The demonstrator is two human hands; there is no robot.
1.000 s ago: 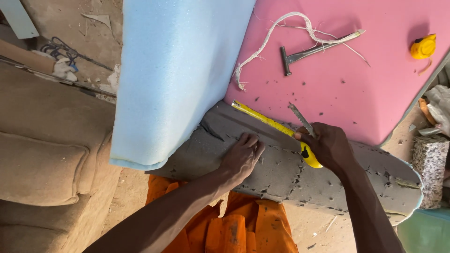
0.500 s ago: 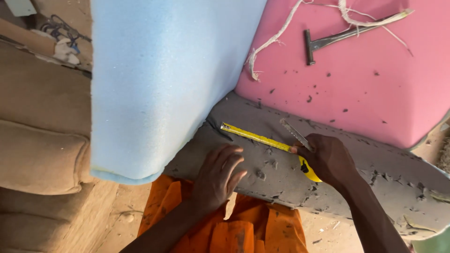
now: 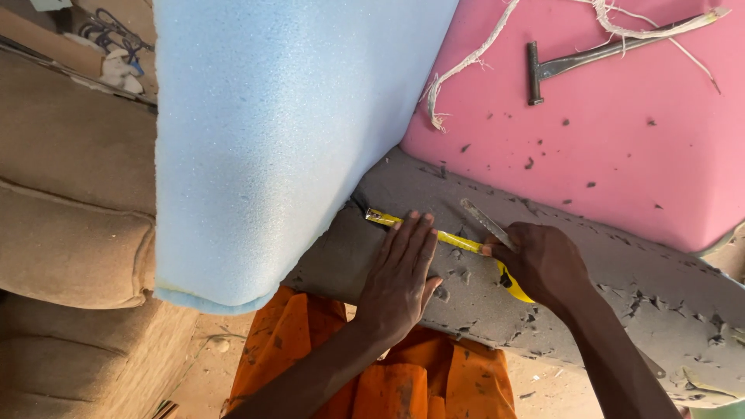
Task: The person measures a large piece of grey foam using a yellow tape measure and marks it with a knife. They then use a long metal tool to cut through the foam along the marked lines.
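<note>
My left hand (image 3: 401, 275) lies flat, fingers together, on a grey foam slab (image 3: 621, 279), pressing down a yellow tape measure blade (image 3: 458, 242) that runs across it. My right hand (image 3: 543, 264) grips the yellow tape measure case (image 3: 516, 285) at the blade's right end, and a thin metal blade (image 3: 485, 223) sticks up from its fingers. The tape's tip (image 3: 375, 216) sits at the edge of a thick light blue foam sheet (image 3: 279, 132) that overlaps the grey slab on the left.
A pink foam sheet (image 3: 621, 147) lies beyond the grey slab, with a hammer (image 3: 590, 56) and frayed white cord (image 3: 466, 66) on it. A brown upholstered cushion (image 3: 70, 225) is on the left. Orange cloth (image 3: 372, 372) covers my lap.
My left hand slid up the grey slab and now lies flat on the tape. The view moved closer, and the hammer and pink foam shifted up and right in frame.
</note>
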